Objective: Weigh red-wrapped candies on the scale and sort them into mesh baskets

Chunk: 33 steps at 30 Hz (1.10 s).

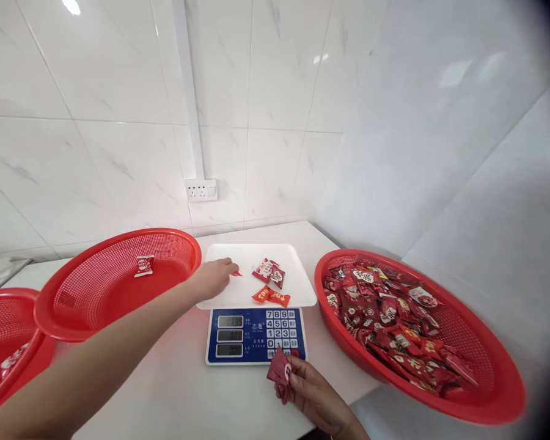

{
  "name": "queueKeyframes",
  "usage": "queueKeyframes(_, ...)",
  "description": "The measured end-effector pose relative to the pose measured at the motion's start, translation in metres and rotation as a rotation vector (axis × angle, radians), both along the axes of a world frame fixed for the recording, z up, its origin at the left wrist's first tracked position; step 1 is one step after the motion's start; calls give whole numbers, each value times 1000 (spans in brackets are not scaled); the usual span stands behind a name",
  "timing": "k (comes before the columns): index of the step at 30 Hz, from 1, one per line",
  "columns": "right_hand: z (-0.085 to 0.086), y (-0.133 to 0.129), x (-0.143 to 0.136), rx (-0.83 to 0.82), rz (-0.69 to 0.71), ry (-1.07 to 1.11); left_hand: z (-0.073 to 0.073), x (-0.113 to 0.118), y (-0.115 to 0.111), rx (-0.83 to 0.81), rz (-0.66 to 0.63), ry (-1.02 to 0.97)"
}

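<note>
My left hand (214,278) reaches over the left side of the white weighing tray (252,252), its fingers closed on a small red packet (236,274). Several packets lie on the right half of the tray: dark red and white ones (269,271) and orange-red ones (271,296). Below the tray is the blue scale panel (256,336) with its displays and keys. In front of the panel, my right hand (297,382) grips dark red packets (279,370); how many is unclear.
At right a red basket (495,406) holds many red packets. An empty-looking red basket (114,305) at left has one packet (143,266) in it; another basket (27,296) stands farther left. A wall socket (201,190) is behind the scale.
</note>
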State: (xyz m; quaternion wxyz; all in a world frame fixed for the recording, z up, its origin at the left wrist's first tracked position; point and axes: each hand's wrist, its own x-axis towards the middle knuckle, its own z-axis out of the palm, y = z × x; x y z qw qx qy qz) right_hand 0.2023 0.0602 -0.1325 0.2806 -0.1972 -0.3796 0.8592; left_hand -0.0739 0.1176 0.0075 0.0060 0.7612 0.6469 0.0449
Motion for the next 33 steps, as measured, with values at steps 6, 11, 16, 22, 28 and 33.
queueKeyframes(6,0,1,-2,-5,38,6,38,-61,-31,34,304,-42)
queueKeyframes(11,0,2,-2,-5,47,7,23,-20,-38,-15,160,-205)
queueKeyframes(16,1,2,-2,17,23,-15,-7,55,-24,-57,-114,-294)
queueKeyframes(22,-3,-2,0,41,-9,-27,-15,73,-7,-17,-193,-314)
queueKeyframes(28,-12,0,3,62,8,-97,-1,33,-30,144,6,-331)
queueKeyframes(33,-15,2,3,57,43,-110,8,-27,-73,285,320,-298)
